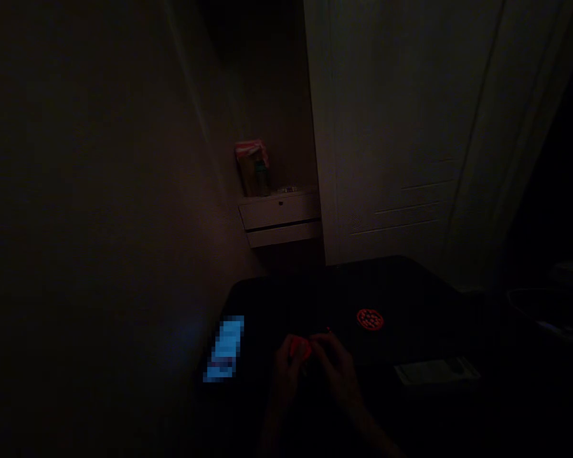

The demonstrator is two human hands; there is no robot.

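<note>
The room is very dark. Low in the middle, over a black table [310,299], my left hand [285,366] is closed around a small bright red object [300,347] whose kind I cannot make out. My right hand [337,362] comes in from the other side, its fingers bent together at the red object's right edge. Whether it pinches the object or something smaller is too dim to see. A round red piece [370,319] with an openwork pattern lies on the table, to the right of and beyond my hands. Tiny red specks show just past my right fingertips.
A lit screen [224,348], blurred into blocks, lies at the table's left edge beside the wall. A pale flat item [437,371] is at the front right. Behind stand a drawer unit [281,213] with a bag and a bottle on top, and a white panelled door [391,127].
</note>
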